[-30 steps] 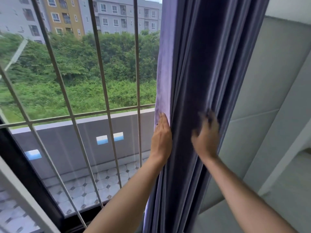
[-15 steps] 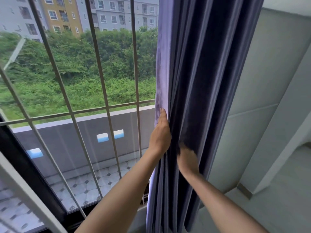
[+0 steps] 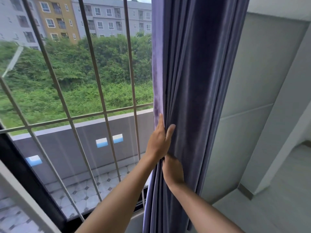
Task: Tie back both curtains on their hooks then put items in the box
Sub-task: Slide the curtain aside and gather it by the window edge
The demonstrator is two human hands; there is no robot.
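Observation:
A purple-blue curtain (image 3: 198,81) hangs gathered in folds at the right side of the window. My left hand (image 3: 159,142) grips its left edge at about sill height, the thumb on the front of the cloth and the fingers along the edge. Just below it, my right hand (image 3: 172,171) reaches into the folds; its fingertips are hidden in the cloth. No hook, tie-back or box is in view.
A barred window (image 3: 94,68) fills the left, with a balcony wall and tiled floor beyond. A white sill or frame (image 3: 21,199) runs along the lower left. Grey wall panels (image 3: 252,81) and a floor corner lie to the right of the curtain.
My right hand has dropped from the curtain's right-hand folds and come left, directly under my left hand. My left hand has stayed on the curtain's edge.

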